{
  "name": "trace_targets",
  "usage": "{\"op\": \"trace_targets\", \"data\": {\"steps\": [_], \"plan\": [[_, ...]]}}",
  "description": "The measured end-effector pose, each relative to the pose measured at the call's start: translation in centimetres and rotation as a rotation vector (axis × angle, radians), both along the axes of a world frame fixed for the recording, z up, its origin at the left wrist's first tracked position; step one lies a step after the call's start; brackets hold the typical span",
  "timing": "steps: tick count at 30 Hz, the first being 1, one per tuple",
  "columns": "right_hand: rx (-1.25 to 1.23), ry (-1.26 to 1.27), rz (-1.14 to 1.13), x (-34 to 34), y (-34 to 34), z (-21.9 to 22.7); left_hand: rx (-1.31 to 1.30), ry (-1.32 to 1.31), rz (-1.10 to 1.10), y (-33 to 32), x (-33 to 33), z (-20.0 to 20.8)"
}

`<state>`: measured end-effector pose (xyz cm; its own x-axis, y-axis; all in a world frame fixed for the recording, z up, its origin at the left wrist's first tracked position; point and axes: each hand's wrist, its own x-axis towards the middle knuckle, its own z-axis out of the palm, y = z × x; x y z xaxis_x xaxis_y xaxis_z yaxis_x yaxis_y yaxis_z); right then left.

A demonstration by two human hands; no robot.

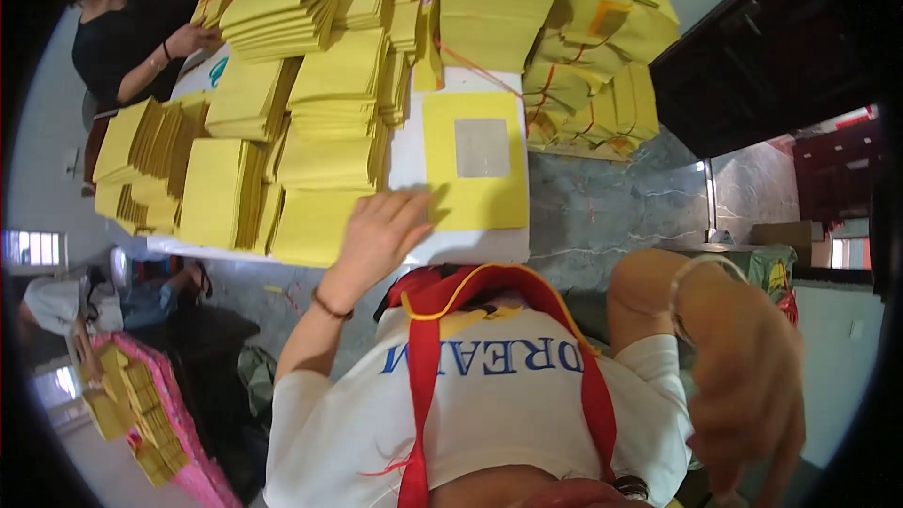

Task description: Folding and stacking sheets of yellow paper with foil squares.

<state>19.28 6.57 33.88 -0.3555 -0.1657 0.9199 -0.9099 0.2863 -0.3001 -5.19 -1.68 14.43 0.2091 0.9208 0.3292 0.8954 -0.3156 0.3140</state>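
Note:
My left hand point(384, 230) lies with fingers stretched over the right edge of the nearest stack of yellow paper point(315, 226). It seems to hold nothing. Just right of its fingertips, a yellow sheet point(470, 205) with a silver-grey square point(483, 148) in its middle lies flat on the white tabletop point(451, 249). Away from the table, my right hand point(748, 386) is raised close to the camera at the right, a pale bangle on its wrist. Its fingers point downward and are blurred, so I cannot tell whether they hold anything.
Several yellow paper stacks point(329, 85) cover the table's left side. Red-tied yellow bundles point(588, 103) are piled at the far right. Across the table, a person in black point(127, 38) handles a bundle. Another person point(80, 306) works beside a pink-edged table point(183, 404) at lower left.

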Motion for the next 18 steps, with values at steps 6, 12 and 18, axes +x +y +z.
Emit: {"op": "trace_targets", "data": {"steps": [6, 12, 18], "plan": [[0.002, 0.303, -0.138, 0.3, 1.0, 0.1, -0.163, -0.122, -0.063, 4.1, 7.4, -4.3], [0.106, 0.244, -0.216, 2.9, 3.2, -1.5, -0.106, 0.095, -0.03, 4.3, 8.2, -7.3], [0.195, -0.013, -0.183, 4.0, 5.7, -2.7, -0.182, 0.09, -0.004, 4.6, 6.9, -8.4]]}}
